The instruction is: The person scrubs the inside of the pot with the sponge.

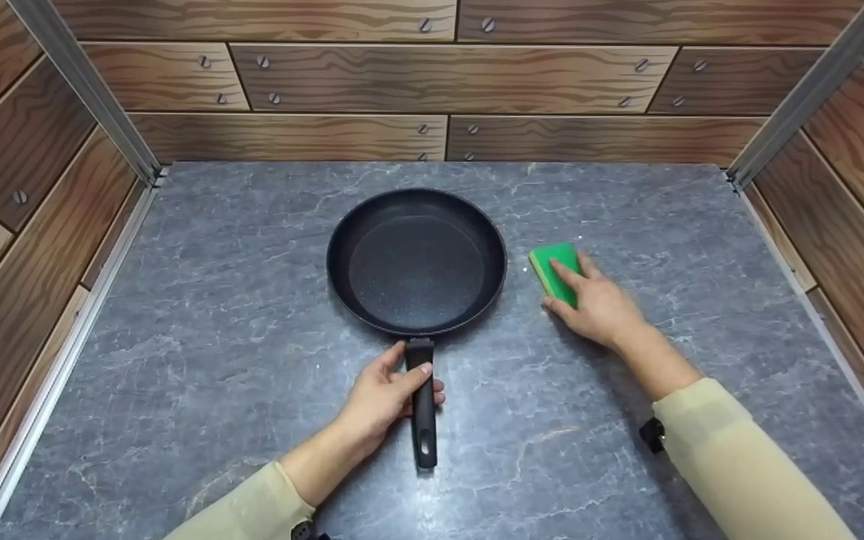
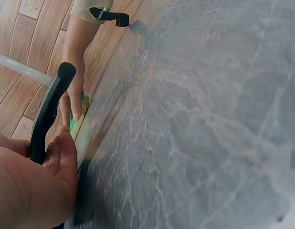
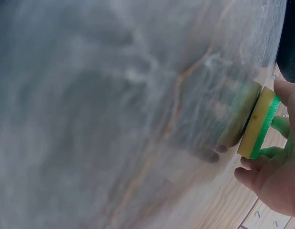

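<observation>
A black frying pan [image 1: 417,262] lies flat in the middle of a grey marble-look countertop [image 1: 237,337], its handle [image 1: 424,420] pointing toward me. My left hand [image 1: 402,390] grips the handle just below the pan; the left wrist view shows the handle [image 2: 49,109] rising out of that hand [image 2: 52,176]. To the right of the pan a green-and-yellow sponge [image 1: 552,268] sits on the counter. My right hand [image 1: 589,296] holds it, fingers over the green top, with thumb and fingers at its ends in the right wrist view [image 3: 273,167]. The sponge [image 3: 258,125] rests with its yellow side down.
Wood-pattern panels [image 1: 447,82] wall the counter at the back and both sides, with metal corner posts [image 1: 83,82]. Bare countertop stretches left of the pan and along the front edge. A pan rim [image 3: 291,43] shows at the right wrist view's corner.
</observation>
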Available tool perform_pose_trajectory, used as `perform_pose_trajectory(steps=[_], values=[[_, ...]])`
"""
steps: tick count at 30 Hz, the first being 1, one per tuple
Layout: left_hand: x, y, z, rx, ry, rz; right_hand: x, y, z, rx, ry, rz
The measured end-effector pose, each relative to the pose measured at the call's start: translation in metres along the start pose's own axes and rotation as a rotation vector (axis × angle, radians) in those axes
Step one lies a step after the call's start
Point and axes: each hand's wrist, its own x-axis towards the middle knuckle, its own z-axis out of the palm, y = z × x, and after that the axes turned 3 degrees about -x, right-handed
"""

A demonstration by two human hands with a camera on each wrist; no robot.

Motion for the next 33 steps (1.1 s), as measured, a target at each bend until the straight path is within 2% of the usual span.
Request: perform_pose_trajectory(steps=[14, 21, 29, 33], values=[[0.001, -0.003, 0.0, -0.012, -0.01, 0.034, 0.005, -0.002, -0.004, 0.057, 0.033, -0.037], [0.002, -0.006, 0.0, -0.015, -0.012, 0.054, 0.006, -0.003, -0.006, 0.117, 0.105, -0.084], [0.002, -0.008, -0.001, -0.019, -0.001, 0.061, 0.007, -0.027, -0.022, 0.148, 0.215, -0.208], [0.003, -0.01, -0.001, -0.015, -0.004, 0.072, 0.009, -0.043, -0.026, 0.15, 0.237, -0.281]])
